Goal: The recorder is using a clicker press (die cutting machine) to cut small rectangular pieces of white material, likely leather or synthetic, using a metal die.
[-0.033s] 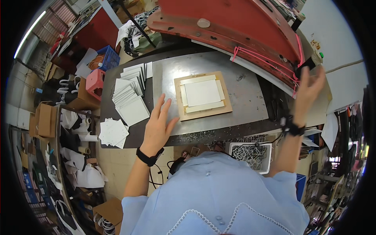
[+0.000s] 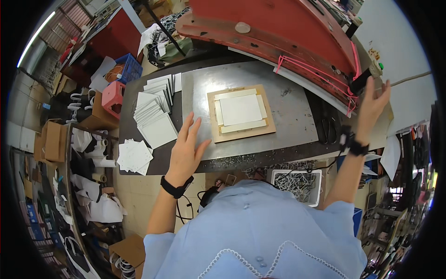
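A brown board (image 2: 213, 135) lies on the grey metal table (image 2: 292, 116) with a white sheet (image 2: 240, 109) centred on it. My left hand (image 2: 186, 151) rests flat on the table's front left, fingers spread, holding nothing. It sits between the board and fanned stacks of white sheets (image 2: 155, 118). My right hand (image 2: 374, 104) is raised at the far right with its fingers extended. It is by a black knob (image 2: 360, 83) and a pink wire frame (image 2: 320, 72) on the edge of the big red machine lid (image 2: 278, 23). Whether it touches them I cannot tell.
Loose white cut pieces (image 2: 134, 156) lie at the table's left end. A white bin of scraps (image 2: 297, 183) stands under the front edge. A pink stool (image 2: 114, 95), a blue crate (image 2: 127, 69) and cardboard boxes (image 2: 55, 139) crowd the floor at left.
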The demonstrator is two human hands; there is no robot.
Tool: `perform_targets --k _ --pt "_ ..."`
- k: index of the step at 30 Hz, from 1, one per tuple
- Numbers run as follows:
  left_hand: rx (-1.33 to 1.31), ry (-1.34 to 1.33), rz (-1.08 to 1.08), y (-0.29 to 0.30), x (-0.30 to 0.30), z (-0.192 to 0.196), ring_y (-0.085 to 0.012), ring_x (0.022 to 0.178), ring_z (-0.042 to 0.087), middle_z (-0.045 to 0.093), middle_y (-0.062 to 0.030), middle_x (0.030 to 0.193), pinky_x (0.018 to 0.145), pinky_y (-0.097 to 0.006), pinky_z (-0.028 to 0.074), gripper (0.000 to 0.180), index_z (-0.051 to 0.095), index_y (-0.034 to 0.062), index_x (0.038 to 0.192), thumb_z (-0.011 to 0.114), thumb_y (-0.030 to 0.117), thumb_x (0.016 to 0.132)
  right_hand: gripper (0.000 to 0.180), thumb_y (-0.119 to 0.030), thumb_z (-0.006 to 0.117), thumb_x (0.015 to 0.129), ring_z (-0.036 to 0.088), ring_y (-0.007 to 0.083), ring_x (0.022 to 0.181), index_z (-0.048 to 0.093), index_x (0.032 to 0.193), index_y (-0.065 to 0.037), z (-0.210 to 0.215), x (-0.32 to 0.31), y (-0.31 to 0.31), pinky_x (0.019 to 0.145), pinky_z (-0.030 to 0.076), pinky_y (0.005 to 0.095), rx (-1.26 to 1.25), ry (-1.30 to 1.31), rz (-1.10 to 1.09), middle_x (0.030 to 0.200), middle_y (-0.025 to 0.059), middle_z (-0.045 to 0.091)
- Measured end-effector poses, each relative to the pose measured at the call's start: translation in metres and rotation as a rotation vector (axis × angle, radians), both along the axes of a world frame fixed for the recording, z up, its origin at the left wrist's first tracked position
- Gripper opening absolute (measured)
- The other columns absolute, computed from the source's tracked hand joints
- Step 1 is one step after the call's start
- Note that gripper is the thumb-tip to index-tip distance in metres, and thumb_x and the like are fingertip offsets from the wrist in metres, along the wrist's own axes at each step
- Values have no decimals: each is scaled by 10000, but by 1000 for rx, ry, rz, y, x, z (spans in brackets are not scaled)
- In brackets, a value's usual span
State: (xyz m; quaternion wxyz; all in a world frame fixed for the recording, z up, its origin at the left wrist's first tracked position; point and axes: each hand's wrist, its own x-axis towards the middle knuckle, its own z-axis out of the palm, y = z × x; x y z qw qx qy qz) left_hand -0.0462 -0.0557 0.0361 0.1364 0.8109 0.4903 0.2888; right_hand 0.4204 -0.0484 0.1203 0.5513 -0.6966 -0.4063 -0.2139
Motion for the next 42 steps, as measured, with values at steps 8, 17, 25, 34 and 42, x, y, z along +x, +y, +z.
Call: perform_targets --k 8,17,25,34,42 --pt "11 -48 -125 -35 -6 5 -331 1099 610 557 -147 1318 828 -368 540 352 602 27 1207 680 141 884 443 -218 763 833 572 154 958 549 1159 -7 -13 64 46 867 459 302 125 537 605 1058 60 589" --pt "-295 -256 -336 -61 8 20 -254 827 673 693 -123 1022 723 -312 544 211 672 30 1090 671 116 897 484 -87 681 872 557 172 1013 464 1292 14 4 -48 -27 905 456 314 9 372 552 1148 84 571" --pt "-333 -416 -537 -46 42 70 -198 954 677 688 -105 1106 794 -295 550 325 646 21 1182 700 54 863 546 -260 518 1007 417 238 1342 362 1447 24 9 -73 -95 1117 300 350 -220 359 669 1450 166 431" --pt "-261 -776 -607 -33 76 107 -263 1318 459 384 -167 1480 1072 -396 387 1080 198 44 1519 883 202 699 527 -370 416 1048 484 236 1277 402 1416 7 29 10 -24 1090 340 358 -1 423 602 1338 166 543" --pt "-296 -1178 -191 -47 30 121 -182 710 521 540 -77 734 728 -325 418 636 532 -2 1120 319 580 974 487 -376 331 1067 541 223 1195 469 1340 2 33 -77 -38 1035 380 354 163 606 821 1243 161 604"
